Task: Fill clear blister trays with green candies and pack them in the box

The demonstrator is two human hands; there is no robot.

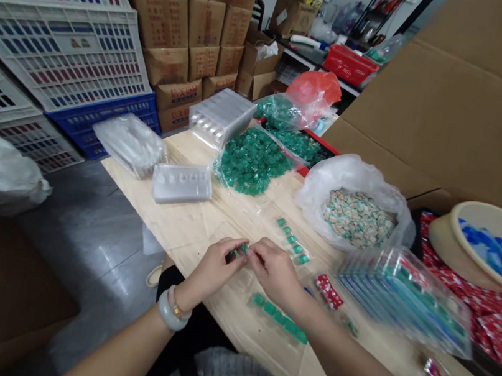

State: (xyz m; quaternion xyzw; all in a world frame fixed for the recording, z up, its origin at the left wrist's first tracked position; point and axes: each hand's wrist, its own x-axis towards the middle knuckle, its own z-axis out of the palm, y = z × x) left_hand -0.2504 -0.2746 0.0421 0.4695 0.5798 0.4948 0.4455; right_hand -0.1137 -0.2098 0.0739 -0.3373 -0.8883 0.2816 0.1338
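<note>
My left hand point(216, 266) is curled around small green pieces point(240, 249), above the near part of the wooden table. The fingertips of my right hand point(271, 268) meet it there, pinched at the edge of a green piece. Just beyond my right hand, a clear plastic tray holds a slanting row of green pieces point(291, 239). Another clear tray point(287, 357), partly under my right forearm, has a row of similar green pieces along its far side. Past my hands lies an open clear bag of loose green pieces point(255, 162).
Clear trays are stacked at the far left point(222, 114). A white bag point(358, 166) holds small pale pieces. At right stand filled trays point(409, 293), red packets point(501, 329) and a cream basin point(457, 228) with blue pieces. Crates point(91, 60) and cartons point(167, 21) line the left and back.
</note>
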